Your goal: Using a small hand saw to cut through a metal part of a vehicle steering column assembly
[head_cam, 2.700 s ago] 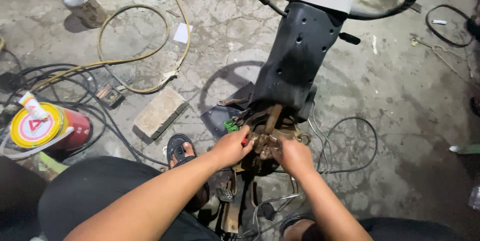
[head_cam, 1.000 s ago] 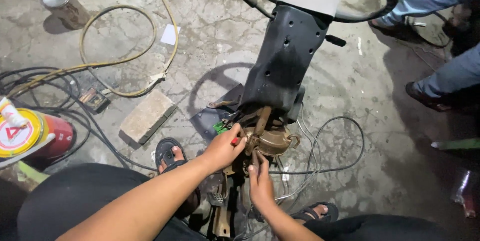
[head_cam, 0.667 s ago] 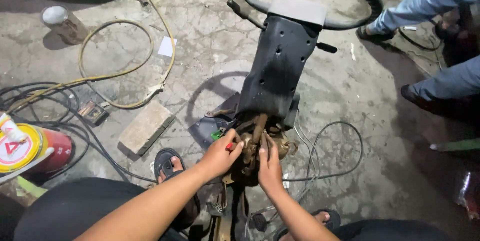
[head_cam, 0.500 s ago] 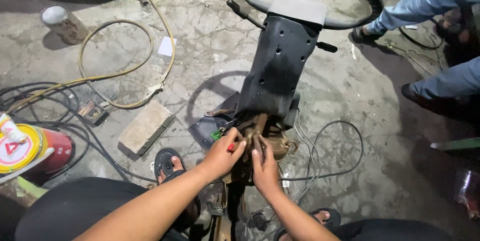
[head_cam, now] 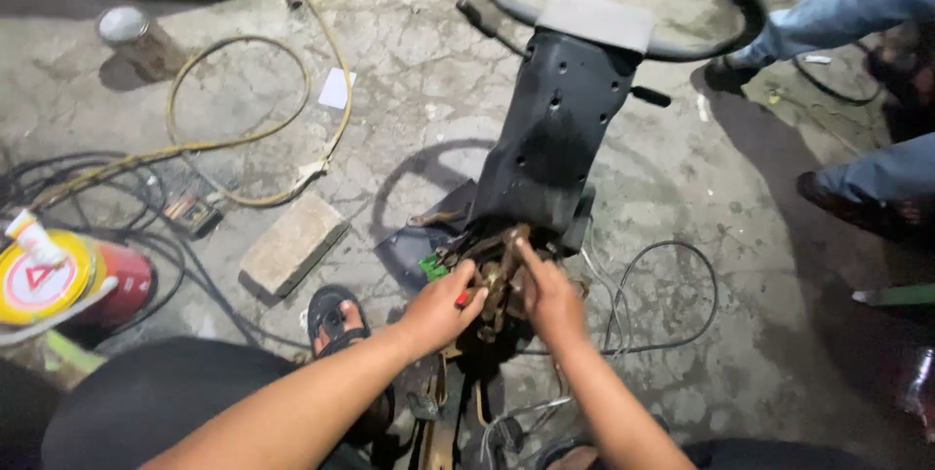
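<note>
A steering column assembly lies on the concrete floor, with a black shroud (head_cam: 557, 129) and a black steering wheel (head_cam: 623, 2) at the far end. Its near end is a rusty metal mechanism (head_cam: 497, 270) with a green connector (head_cam: 432, 267) and loose wires. My left hand (head_cam: 436, 308) grips the left side of the mechanism and pinches a small red-tipped part. My right hand (head_cam: 547, 293) rests on the right side, fingers pressed against the metal. My sandalled foot (head_cam: 335, 316) sits just to the left.
A brick (head_cam: 292, 243) lies to the left. A yellow hose (head_cam: 253, 119), black cables (head_cam: 88, 197), a red canister with a yellow lid (head_cam: 58, 280) and a can (head_cam: 131, 37) are further left. Another person's legs (head_cam: 857, 61) stand at the right. A wire loop (head_cam: 672, 295) trails right.
The view drifted left and up, bringing another person's legs into sight at the right. My right hand shifted from lower on the mechanism up to its right side; my left hand kept its grip.
</note>
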